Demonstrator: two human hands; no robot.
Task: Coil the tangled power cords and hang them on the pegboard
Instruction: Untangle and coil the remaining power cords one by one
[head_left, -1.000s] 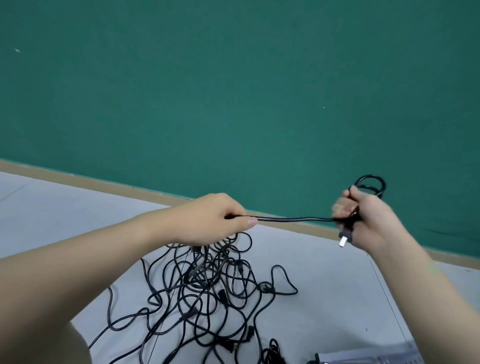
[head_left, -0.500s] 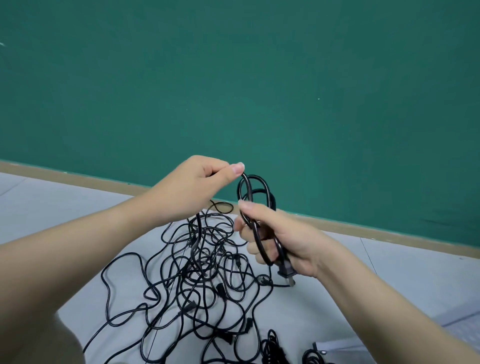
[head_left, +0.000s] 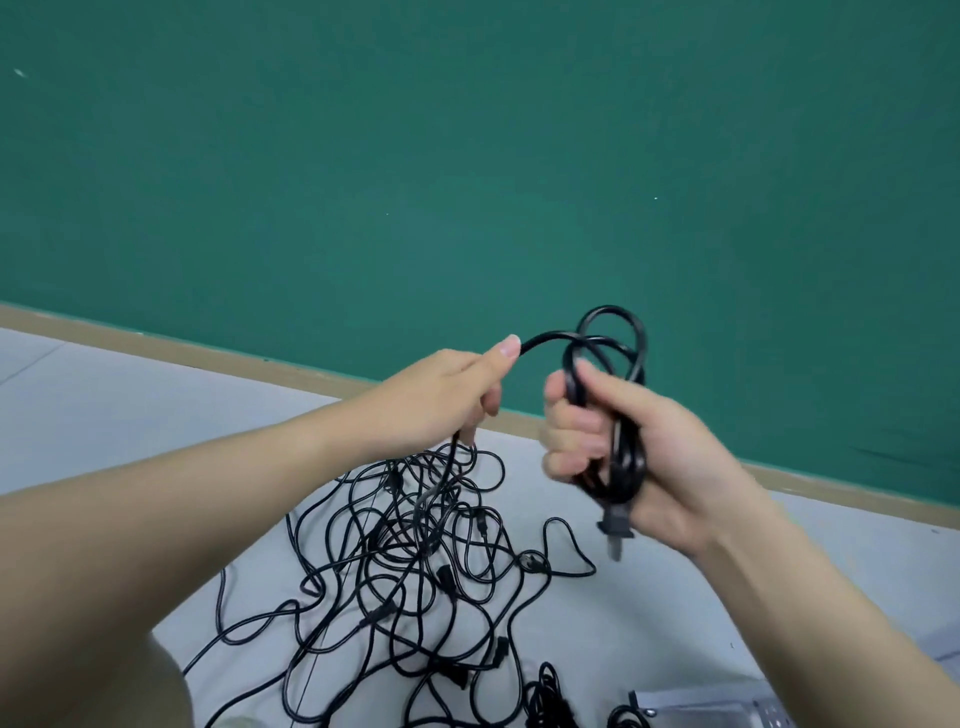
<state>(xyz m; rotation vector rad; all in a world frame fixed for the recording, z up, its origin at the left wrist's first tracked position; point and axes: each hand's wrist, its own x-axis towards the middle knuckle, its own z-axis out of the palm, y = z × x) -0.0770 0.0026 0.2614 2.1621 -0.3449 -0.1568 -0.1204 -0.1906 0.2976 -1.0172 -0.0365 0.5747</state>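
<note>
Green wall; coil upright, plug downward

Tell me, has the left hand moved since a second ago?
Yes. The left hand has risen: it was level with the tan baseboard over the cord pile, and now its thumb tip reaches up onto the green wall.

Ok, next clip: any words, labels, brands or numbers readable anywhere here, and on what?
None can be read.
Plug hanging below the right hand: no marking legible, blurred.
Grey object at the bottom edge: cut off, no text visible.
Green wall and tangled cords: no lettering.
</note>
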